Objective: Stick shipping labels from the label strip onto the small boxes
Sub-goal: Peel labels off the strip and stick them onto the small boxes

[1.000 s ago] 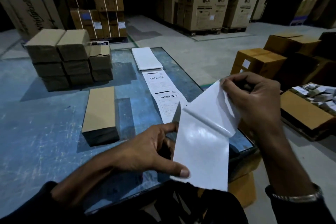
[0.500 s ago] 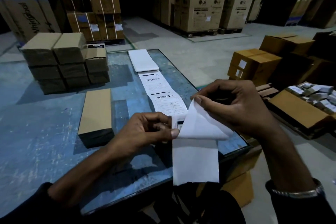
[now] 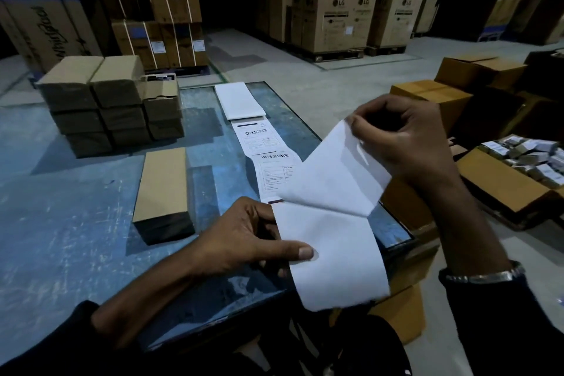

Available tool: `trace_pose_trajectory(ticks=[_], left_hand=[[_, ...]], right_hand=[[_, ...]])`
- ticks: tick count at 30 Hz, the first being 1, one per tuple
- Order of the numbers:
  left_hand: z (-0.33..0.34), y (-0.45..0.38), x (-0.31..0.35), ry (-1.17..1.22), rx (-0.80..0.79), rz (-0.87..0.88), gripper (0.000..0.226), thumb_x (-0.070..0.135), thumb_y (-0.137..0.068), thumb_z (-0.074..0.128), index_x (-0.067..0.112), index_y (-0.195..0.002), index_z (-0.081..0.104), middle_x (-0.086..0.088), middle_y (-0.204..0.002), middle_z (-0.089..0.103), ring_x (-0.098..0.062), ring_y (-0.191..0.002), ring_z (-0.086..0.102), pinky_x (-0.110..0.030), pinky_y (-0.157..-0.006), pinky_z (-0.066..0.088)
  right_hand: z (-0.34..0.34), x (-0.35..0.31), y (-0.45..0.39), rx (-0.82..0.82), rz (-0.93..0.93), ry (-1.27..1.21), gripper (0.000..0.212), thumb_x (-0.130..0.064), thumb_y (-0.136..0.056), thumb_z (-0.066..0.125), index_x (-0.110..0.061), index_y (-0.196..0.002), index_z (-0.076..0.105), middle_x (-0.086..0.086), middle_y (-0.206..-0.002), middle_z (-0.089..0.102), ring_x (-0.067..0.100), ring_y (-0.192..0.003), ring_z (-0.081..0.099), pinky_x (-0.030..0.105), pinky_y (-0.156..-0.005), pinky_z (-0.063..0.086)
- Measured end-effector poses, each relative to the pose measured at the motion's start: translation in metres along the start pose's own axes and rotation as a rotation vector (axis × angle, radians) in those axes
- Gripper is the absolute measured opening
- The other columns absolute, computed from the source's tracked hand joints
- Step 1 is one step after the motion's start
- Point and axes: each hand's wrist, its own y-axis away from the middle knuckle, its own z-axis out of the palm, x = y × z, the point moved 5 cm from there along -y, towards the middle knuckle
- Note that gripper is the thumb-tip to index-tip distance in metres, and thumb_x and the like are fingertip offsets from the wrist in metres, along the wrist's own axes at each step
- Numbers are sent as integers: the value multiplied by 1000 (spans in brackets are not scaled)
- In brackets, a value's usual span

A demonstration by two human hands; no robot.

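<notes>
A long white label strip point(image 3: 265, 143) runs down the blue table point(image 3: 61, 223) toward me, printed barcodes facing up. My left hand point(image 3: 253, 238) pinches the strip's blank backing point(image 3: 335, 259) near the table's front edge, thumb on top. My right hand point(image 3: 403, 134) pinches the corner of a label point(image 3: 332, 177) lifted off the backing, its blank side facing me. A single long brown box point(image 3: 163, 189) lies left of the strip. Behind it stands a stack of small brown boxes point(image 3: 110, 101).
Brown cartons point(image 3: 433, 101) and an open carton of small white packets point(image 3: 531, 159) sit on the floor at right. Large appliance cartons point(image 3: 341, 18) on pallets fill the background. The table's right edge runs just beside the strip.
My right hand has risen and moved right, peeling the label farther from the backing. My left hand shifted down the backing. The view has tilted slightly.
</notes>
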Motion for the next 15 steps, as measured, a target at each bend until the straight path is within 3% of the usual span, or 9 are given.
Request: trace_pose_trajectory(ticks=[3, 8, 10, 12, 13, 15], left_hand=[[2, 0, -4, -34, -25, -30, 22, 23, -79, 92, 7, -91, 84, -27, -81, 76, -29, -63, 68, -43, -63, 47], [14, 1, -10, -39, -127, -25, 24, 15, -80, 91, -5, -88, 80, -27, -78, 76, -20, -56, 64, -28, -58, 52], [18, 2, -10, -41, -197, -30, 29, 17, -83, 90, -9, -89, 78, -24, -79, 76, -22, -63, 68, -31, -64, 54], [19, 5, -9, -36, -302, -32, 38, 31, -88, 85, -5, -97, 79, -24, -90, 79, -25, -74, 72, -34, -69, 55], [18, 7, -7, -36, -337, -47, 45, 43, -89, 82, -1, -94, 81, -22, -90, 80, -24, -74, 74, -29, -65, 54], [10, 10, -3, -70, -310, -76, 61, 67, -85, 74, 8, -78, 83, -18, -76, 79, -19, -60, 73, -20, -54, 49]], right_hand=[[-1, 18, -20, 87, 16, 72, 5, -25, -94, 77, -21, -97, 77, -11, -90, 75, 1, -76, 69, 17, -66, 54], [-13, 33, -39, 258, 88, 218, 14, -25, -96, 74, -14, -103, 78, -4, -93, 74, -4, -75, 65, 6, -66, 50], [-15, 27, -37, 271, 79, 183, 10, -25, -97, 73, -17, -101, 76, -5, -91, 74, -3, -73, 65, 7, -65, 49], [-11, 17, -30, 241, 54, 99, 4, -25, -97, 73, -21, -98, 74, -10, -89, 74, 0, -75, 68, 15, -68, 54], [-8, 12, -25, 222, 49, 56, 2, -24, -97, 74, -23, -97, 74, -12, -89, 74, 1, -76, 70, 18, -68, 57], [-2, 3, -14, 192, 52, -23, 2, -22, -97, 75, -20, -95, 75, -11, -86, 74, 2, -76, 71, 23, -68, 60]])
